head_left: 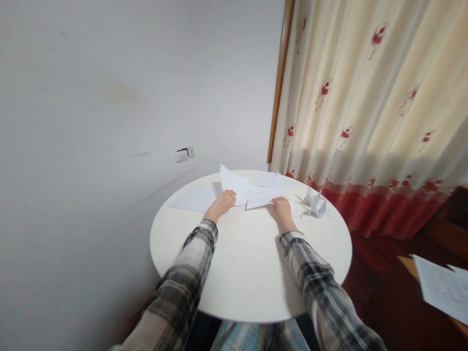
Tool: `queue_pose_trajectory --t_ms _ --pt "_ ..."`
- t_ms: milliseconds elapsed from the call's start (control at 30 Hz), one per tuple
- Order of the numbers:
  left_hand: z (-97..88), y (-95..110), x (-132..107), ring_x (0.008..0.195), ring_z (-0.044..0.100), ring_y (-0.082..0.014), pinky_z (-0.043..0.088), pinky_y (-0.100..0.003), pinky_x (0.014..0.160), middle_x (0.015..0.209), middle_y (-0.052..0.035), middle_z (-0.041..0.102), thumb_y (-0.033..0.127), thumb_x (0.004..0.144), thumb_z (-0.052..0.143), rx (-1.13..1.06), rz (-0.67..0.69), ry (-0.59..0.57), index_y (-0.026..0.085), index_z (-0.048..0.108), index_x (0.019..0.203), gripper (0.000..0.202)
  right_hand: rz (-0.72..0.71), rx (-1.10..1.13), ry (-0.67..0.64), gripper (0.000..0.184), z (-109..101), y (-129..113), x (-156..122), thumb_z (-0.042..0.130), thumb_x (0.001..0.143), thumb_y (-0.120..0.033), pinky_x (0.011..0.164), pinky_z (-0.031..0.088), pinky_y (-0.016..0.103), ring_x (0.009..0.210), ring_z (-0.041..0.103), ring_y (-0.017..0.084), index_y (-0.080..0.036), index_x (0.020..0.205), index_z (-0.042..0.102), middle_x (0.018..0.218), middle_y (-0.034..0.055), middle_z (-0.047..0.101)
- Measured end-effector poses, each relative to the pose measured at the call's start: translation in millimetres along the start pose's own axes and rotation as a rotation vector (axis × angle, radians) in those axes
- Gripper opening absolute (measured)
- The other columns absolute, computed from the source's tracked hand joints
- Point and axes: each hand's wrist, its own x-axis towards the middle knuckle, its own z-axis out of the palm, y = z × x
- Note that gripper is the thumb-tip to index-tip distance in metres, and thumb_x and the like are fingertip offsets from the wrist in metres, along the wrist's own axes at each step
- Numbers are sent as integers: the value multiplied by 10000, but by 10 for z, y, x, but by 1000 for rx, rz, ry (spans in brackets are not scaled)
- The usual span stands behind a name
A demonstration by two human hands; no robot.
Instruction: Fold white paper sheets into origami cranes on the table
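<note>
My left hand (222, 204) is closed on the lower edge of a white sheet of paper (236, 185), whose upper left corner stands up off the table. A second white paper (259, 197) lies to the right, its near edge pinched between the fingers of my right hand (282, 208). The two papers meet or overlap near the middle; I cannot tell which. Left of my left hand, another white sheet (193, 197) rests flat. Beyond my right hand stand folded paper figures (316, 204) that look like cranes.
Everything rests on a round white table (248, 273). More white paper (268, 179) lies at its back edge. A wall with a socket (182, 155) is behind, and a patterned curtain (365, 122) hangs at right. Lower right, written sheets (442, 287) lie on a wooden surface.
</note>
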Motion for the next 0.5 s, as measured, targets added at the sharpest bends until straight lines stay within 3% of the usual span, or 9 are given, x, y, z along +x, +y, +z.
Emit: queue_pose_trajectory --t_ms 233,500 --pt "81 -80 -48 932 521 -270 381 -417 788 886 -171 597 -20 732 384 5 -510 -108 80 624 821 275 46 -42 -18 263 -24 2 -36 432 749 -45 756 349 267 872 561 193 -108 866 659 869 127 657" --pt "219 -153 -92 886 571 -298 428 -447 731 846 -229 615 34 762 342 -139 -706 -193 29 634 840 302 33 -42 -65 298 -18 11 -16 444 737 -47 748 380 272 874 579 199 -126 923 663 864 125 666"
